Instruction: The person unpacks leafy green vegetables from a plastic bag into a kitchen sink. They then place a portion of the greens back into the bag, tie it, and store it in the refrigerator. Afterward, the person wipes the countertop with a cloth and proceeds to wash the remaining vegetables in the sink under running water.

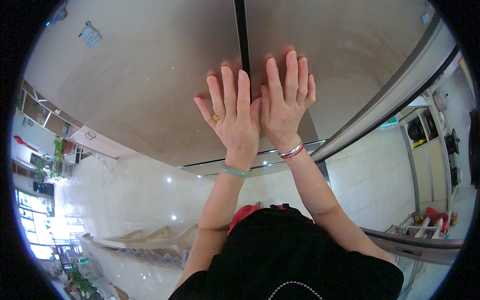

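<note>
Two tall, glossy grey-brown doors, like those of a refrigerator, stand before me with a dark upright gap (242, 30) between them. My left hand (236, 122) lies on the left door (135, 75), its fingers spread and their tips touching the surface. It wears a gold ring, and a green bangle (236, 171) circles the wrist. Against the right door (360, 60) rests my right hand (285, 107), fingers stretched out, with a silver bangle and a red cord (292, 151) on the wrist. The thumbs come close together over the gap. Neither hand holds anything.
A small pale-blue sticker (90, 34) is on the left door. To the right runs a metal door frame (385, 100), with kitchen cabinets (427, 172) beyond. Lower left are a pale wooden piece of furniture (150, 239) and shiny floor tiles (135, 200).
</note>
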The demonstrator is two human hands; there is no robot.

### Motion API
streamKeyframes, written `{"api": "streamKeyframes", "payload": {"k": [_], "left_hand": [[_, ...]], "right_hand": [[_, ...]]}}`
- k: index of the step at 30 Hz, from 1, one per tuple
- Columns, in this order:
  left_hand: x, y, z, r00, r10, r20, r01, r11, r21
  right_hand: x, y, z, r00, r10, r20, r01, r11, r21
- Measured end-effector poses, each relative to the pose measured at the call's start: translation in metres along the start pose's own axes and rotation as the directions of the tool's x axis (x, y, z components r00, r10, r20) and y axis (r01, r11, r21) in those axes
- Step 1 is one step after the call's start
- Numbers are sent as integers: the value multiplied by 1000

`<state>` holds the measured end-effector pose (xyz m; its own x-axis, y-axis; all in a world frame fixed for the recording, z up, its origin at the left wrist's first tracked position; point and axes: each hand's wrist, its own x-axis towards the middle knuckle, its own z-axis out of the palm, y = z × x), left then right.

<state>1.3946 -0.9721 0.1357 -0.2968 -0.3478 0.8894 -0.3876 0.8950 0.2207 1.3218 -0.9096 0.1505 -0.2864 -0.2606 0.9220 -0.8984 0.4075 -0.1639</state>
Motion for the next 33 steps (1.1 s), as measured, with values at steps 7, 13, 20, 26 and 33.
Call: {"api": "streamKeyframes", "payload": {"k": [7,13,20,26,33], "left_hand": [[2,-3,-3,999,22,30,-23,1000,6],[0,10,-26,992,-99,80,127,834,-537],[-15,63,-44,834,-190,518,380,-482,-789],[-20,121,-24,734,1,679,433,-770,-468],[-26,229,7,692,199,694,500,-825,-262]], "right_hand": [[1,-1,5,999,23,-40,-20,998,65],[-1,7,-34,995,63,79,-88,917,388],[-21,21,-92,759,484,435,-374,-222,901],[-34,65,-145,644,583,495,-153,-536,830],[-42,138,-219,618,676,401,0,-510,860]]}}
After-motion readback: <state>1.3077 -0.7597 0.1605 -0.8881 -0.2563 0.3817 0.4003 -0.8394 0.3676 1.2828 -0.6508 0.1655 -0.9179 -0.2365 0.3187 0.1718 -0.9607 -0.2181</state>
